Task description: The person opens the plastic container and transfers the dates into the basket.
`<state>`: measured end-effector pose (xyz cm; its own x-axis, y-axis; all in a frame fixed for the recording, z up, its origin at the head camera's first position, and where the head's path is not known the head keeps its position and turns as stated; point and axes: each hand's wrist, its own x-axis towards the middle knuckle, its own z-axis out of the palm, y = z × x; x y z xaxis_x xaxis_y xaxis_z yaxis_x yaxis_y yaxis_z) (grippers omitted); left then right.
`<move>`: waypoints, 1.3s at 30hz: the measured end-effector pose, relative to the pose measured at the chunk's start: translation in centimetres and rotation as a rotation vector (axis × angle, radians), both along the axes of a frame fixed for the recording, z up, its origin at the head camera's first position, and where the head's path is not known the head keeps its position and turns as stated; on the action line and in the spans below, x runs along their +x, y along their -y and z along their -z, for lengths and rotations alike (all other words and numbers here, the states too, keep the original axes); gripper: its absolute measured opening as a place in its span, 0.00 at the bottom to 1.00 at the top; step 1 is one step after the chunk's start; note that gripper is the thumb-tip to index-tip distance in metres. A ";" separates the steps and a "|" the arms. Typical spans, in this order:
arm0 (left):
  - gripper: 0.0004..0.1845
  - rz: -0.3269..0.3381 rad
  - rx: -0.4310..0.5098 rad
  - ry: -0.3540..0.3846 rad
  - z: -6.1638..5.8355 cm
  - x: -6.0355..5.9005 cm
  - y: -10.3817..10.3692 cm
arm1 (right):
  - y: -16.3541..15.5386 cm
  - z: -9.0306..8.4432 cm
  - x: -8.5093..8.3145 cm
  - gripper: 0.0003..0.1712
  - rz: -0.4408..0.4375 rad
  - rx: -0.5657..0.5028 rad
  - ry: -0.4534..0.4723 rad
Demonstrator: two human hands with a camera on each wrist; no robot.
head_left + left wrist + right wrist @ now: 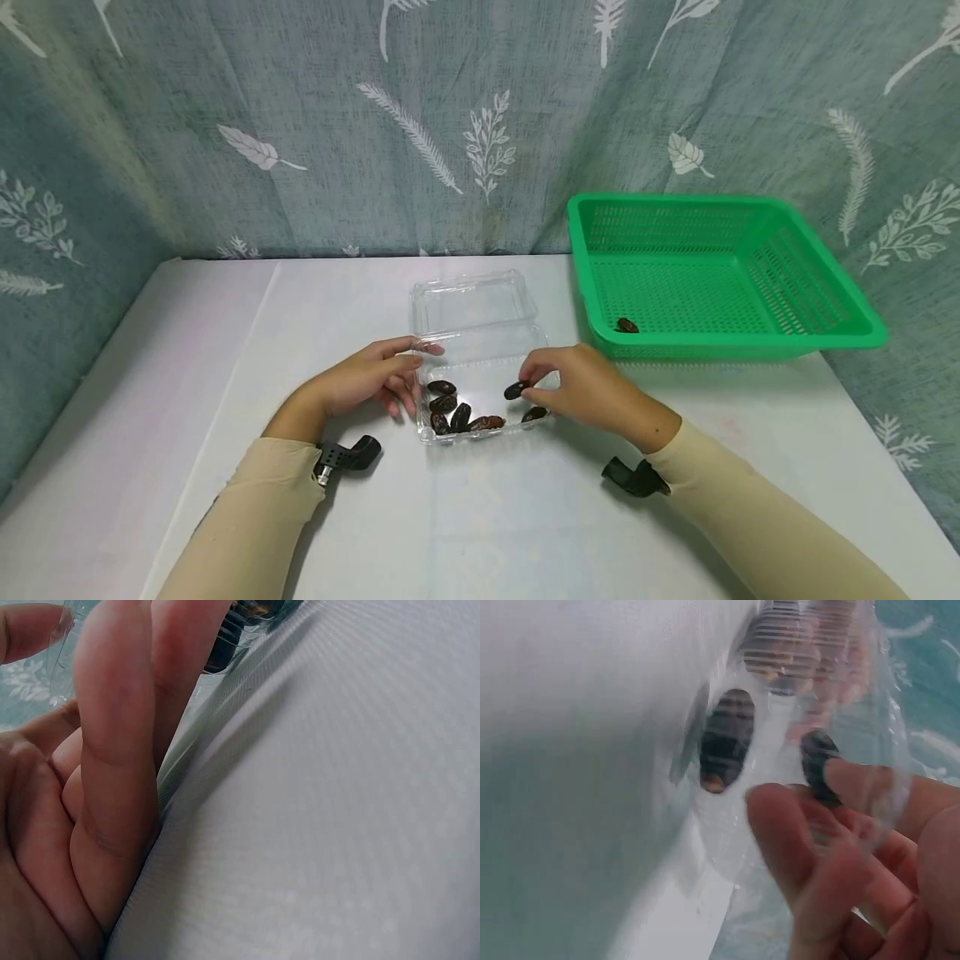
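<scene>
A clear plastic clamshell box lies on the table with its lid folded back. Several dark dates line its left and front sides, and another date rests at the front right corner. My left hand is at the box's left wall, one finger reaching over the rim and the others fairly straight along the outside. Between thumb and fingers, my right hand pinches a date over the right part of the box. The right wrist view shows this date through the clear plastic.
A green perforated basket stands at the back right, with dark dates in its near left corner. White cloth covers the table. A patterned curtain hangs along the back edge.
</scene>
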<state>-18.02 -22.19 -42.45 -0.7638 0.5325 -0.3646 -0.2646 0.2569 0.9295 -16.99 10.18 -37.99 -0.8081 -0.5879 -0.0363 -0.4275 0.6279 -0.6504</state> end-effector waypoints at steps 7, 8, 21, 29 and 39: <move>0.23 -0.011 -0.002 -0.008 0.2 0.0 0.0 | -1.4 -0.1 0.5 0.06 0.066 -0.062 -0.089; 0.23 -0.010 -0.001 -0.008 0.2 0.0 0.0 | -1.6 -0.2 0.6 0.07 0.064 -0.060 -0.083; 0.23 -0.013 -0.008 -0.019 0.2 -0.1 0.1 | -3.8 -1.8 0.8 0.08 0.111 -0.182 -0.062; 0.23 0.004 0.000 -0.018 0.2 0.0 0.2 | -5.0 -3.1 0.9 0.16 0.108 -0.297 -0.159; 0.24 0.008 0.004 -0.024 0.3 -0.1 0.1 | -7.6 -5.0 -1.5 0.11 0.244 -0.298 -0.249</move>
